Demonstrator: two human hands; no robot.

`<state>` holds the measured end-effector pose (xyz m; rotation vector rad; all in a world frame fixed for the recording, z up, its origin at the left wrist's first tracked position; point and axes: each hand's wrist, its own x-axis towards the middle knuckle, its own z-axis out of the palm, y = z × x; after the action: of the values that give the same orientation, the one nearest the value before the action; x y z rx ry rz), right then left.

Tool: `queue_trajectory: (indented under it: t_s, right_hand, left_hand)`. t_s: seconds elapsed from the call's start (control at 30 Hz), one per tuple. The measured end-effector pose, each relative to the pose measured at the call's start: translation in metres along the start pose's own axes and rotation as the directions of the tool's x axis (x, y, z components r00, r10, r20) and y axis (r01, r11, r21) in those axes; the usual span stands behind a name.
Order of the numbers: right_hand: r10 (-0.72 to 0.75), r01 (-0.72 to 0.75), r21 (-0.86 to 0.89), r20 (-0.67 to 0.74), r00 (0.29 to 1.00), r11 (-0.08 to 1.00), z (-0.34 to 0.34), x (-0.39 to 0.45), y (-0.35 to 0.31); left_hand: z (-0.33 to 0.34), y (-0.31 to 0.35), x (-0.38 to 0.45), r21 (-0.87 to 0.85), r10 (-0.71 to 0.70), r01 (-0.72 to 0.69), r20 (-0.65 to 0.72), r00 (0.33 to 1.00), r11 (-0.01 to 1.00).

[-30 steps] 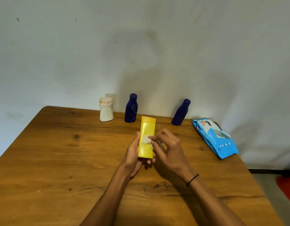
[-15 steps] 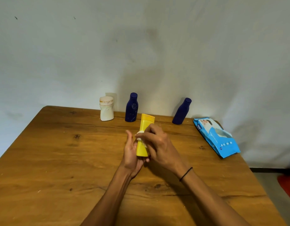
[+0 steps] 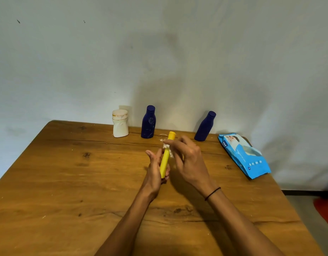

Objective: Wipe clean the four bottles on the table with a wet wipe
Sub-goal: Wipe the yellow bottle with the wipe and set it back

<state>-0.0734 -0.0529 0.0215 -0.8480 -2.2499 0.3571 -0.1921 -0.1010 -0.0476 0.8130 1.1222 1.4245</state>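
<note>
yellow bottle, held above the middle of the wooden table, seen edge-on with its cap end pointing away from the person. left hand cradles the lower end, fingers curled round the base and the thumb lying straight up along the left side. right hand pinches a crumpled white wet wipe between thumb and fingertips and presses it against the upper part of the bottle, just below the cap; the remaining fingers are loosely spread.

step in hand, as judged: wiping of the yellow bottle, one of the four, with the wipe working along the narrow side near the top.

standing at the far edge against the wall: a white bottle, a dark blue bottle just right of it, and a second dark blue bottle further right, well apart from the hands. whether any of these has already been wiped cannot be told. a blue wet wipe pack lies flat near the right edge of the table.

next move, as judged: the left hand needs to turn the bottle so that unwiped faces meet the wipe, with the pinch kept firm enough that the wipe does not slip off. once all sides are covered, the bottle is to be set down upright and another one picked up from the back row.
</note>
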Motion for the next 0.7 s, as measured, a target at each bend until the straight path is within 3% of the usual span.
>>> queue_trajectory:
  t_s: [0.13,0.33,0.53,0.7]
  right_hand:
    - [-0.008,0.008,0.019,-0.028,1.0,1.0,0.001,0.002,-0.005]
    - [-0.059,0.059,-0.076,0.004,0.998,0.995,0.009,-0.014,-0.007]
    - [-0.09,0.103,-0.16,0.09,0.992,0.982,0.001,-0.034,-0.004]
    - [-0.117,0.148,-0.173,0.174,0.978,0.974,-0.009,-0.043,0.004]
  left_hand:
    - [0.0,0.006,-0.001,0.002,-0.007,0.007,0.007,1.0,1.0]
    - [-0.008,0.016,-0.008,-0.225,-0.005,0.018,0.06,0.998,0.974]
    - [-0.007,0.021,-0.01,-0.435,-0.041,0.076,0.09,0.995,0.897]
    - [-0.01,0.027,-0.013,-0.492,-0.052,0.142,0.193,0.98,0.859]
